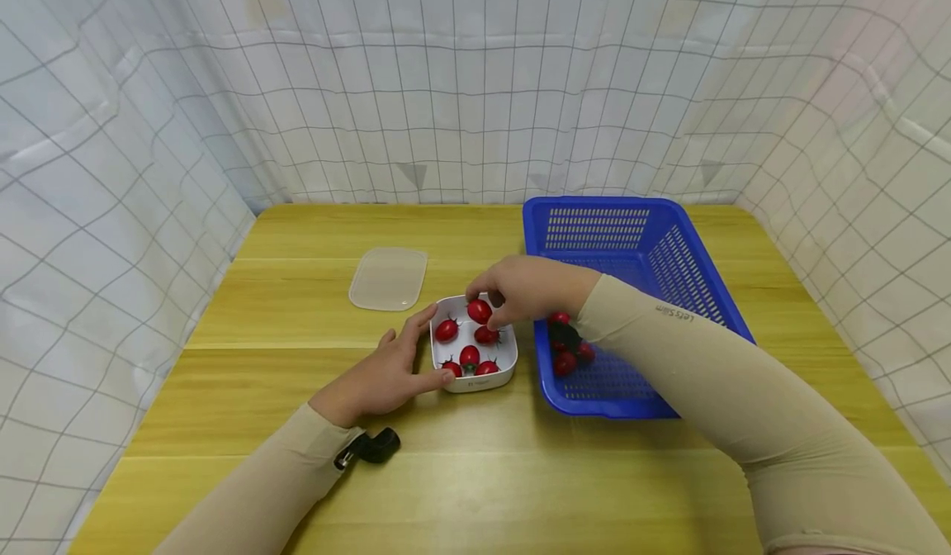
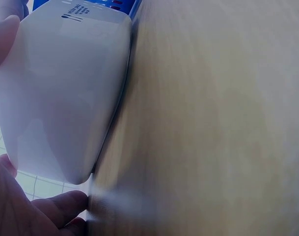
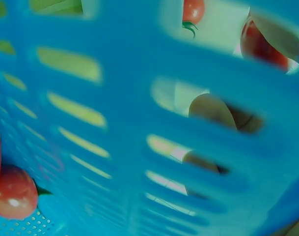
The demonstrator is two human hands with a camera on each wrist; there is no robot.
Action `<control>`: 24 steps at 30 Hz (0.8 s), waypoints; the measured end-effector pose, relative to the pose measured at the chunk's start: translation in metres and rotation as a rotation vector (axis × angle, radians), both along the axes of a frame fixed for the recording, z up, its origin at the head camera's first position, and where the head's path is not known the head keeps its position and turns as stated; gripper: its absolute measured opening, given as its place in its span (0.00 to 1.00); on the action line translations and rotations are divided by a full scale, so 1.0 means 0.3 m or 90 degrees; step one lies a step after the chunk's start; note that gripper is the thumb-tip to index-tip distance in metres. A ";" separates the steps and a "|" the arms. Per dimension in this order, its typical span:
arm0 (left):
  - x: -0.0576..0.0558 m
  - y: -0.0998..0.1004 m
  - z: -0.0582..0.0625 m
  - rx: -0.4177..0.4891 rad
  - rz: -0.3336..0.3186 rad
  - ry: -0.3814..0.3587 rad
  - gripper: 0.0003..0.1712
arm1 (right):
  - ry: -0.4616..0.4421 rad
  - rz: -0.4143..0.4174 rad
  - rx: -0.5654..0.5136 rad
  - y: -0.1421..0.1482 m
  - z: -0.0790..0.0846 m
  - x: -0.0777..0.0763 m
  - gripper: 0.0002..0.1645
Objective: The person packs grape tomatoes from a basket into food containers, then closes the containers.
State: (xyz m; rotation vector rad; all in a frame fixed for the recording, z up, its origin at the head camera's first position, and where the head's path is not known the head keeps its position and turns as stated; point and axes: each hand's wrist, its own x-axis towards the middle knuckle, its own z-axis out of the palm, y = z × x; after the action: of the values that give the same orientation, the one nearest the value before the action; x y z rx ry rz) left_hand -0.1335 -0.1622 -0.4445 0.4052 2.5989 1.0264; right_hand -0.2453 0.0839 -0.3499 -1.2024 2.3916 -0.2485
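Note:
A white square container [image 1: 481, 384] stands on the table with several red cherry tomatoes [image 1: 447, 329] inside. My left hand [image 1: 390, 377] holds its left side, thumb at the near corner and index finger towards the far corner. The container's smooth outer wall [image 2: 66, 93] fills much of the left wrist view. Over the container, my right hand [image 1: 523, 286] pinches a cherry tomato [image 1: 479, 311] between thumb and fingers. Through the basket's slots, the right wrist view shows a tomato [image 3: 262, 44] partly covered by a finger.
Right of the container stands a blue slotted basket [image 1: 542, 386], with several tomatoes [image 1: 565, 363] and a dark object [image 1: 566, 336] at its left side. My right forearm crosses over it. A translucent lid [image 1: 389, 278] lies behind my left hand. Gridded curtains [image 1: 475, 109] surround the wooden table [image 1: 475, 472].

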 end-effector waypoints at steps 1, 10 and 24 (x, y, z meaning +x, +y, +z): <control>0.000 0.000 0.000 -0.001 0.000 0.000 0.61 | 0.002 0.001 -0.001 0.000 0.001 0.000 0.27; -0.001 0.000 -0.002 -0.005 0.002 -0.002 0.61 | 0.001 0.012 -0.010 -0.003 0.008 0.001 0.26; 0.003 -0.005 -0.005 -0.002 0.001 0.010 0.61 | 0.038 -0.098 -0.158 0.104 0.070 -0.044 0.31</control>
State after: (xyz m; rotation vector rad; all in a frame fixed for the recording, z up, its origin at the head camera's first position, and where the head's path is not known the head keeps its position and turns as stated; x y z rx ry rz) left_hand -0.1326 -0.1637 -0.4461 0.4118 2.6142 1.0228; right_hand -0.2584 0.1150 -0.3290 -1.1432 2.5664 -0.5802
